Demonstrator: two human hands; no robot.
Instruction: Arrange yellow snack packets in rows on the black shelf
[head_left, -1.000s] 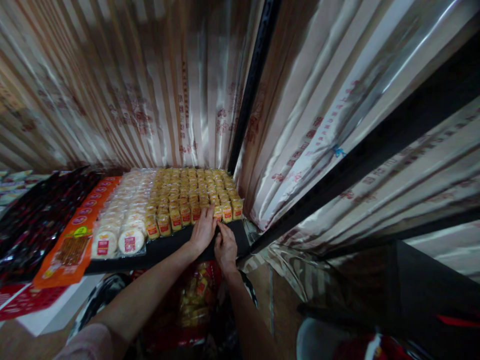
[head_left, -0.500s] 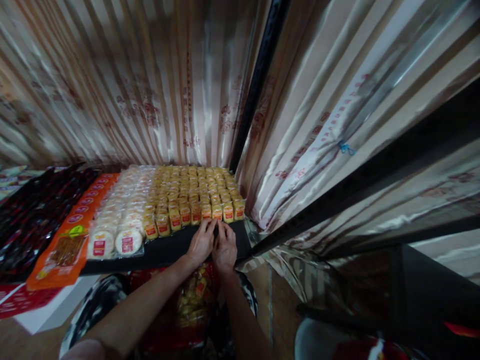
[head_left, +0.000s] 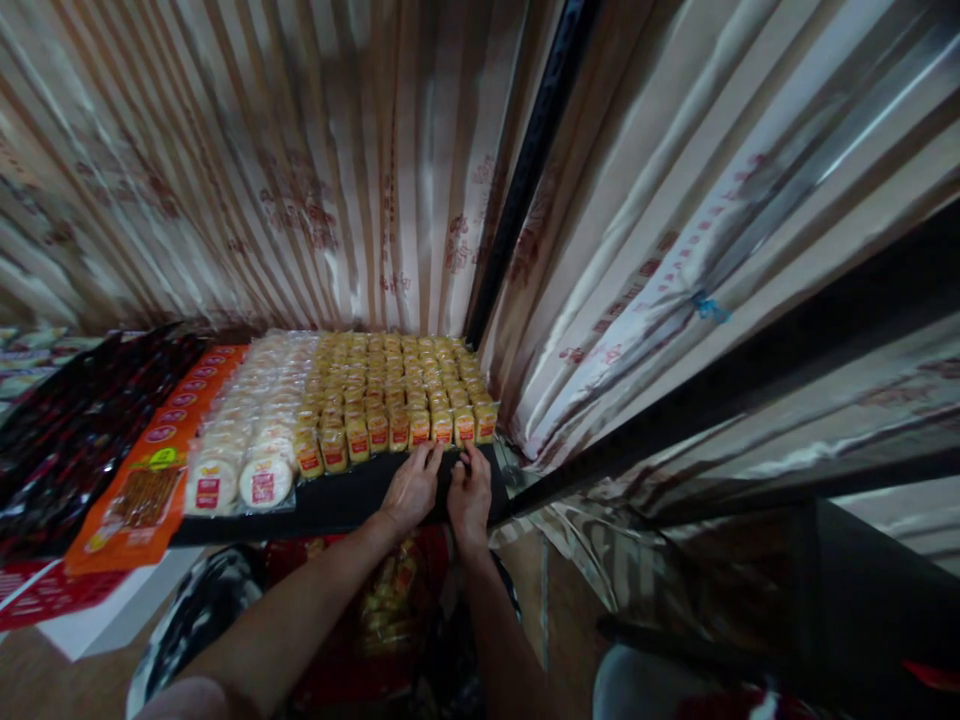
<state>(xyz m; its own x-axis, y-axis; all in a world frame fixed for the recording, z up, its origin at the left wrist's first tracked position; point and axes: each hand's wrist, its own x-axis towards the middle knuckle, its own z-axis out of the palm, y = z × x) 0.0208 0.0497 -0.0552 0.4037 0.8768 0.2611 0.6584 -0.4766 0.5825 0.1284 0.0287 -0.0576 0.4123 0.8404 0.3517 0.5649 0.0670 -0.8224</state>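
Rows of small yellow wrapped cakes [head_left: 379,432] with red labels stand on a black shelf [head_left: 322,505]. My left hand [head_left: 412,487] reaches to the front row, its extended fingertips at the lower edge of a labelled packet [head_left: 442,429]. Just to its right, my right hand [head_left: 470,497] has its fingers bent and apart, touching the bottom of the neighbouring packet [head_left: 465,426]. No packet appears lifted in either hand. Below my forearms, a red container [head_left: 431,545] holds more yellow wrapped packets [head_left: 394,605].
Left of the yellow rows lie round white wrapped cakes [head_left: 266,483], an orange snack bag [head_left: 135,535] and dark shiny packets [head_left: 82,430]. A dark post [head_left: 525,170] rises at the shelf's right corner, with striped curtains [head_left: 337,180] behind. A white box [head_left: 120,605] sits lower left.
My hands have moved apart; they were close together at the front row. The right hand has shifted right to another packet. The view has shifted slightly.
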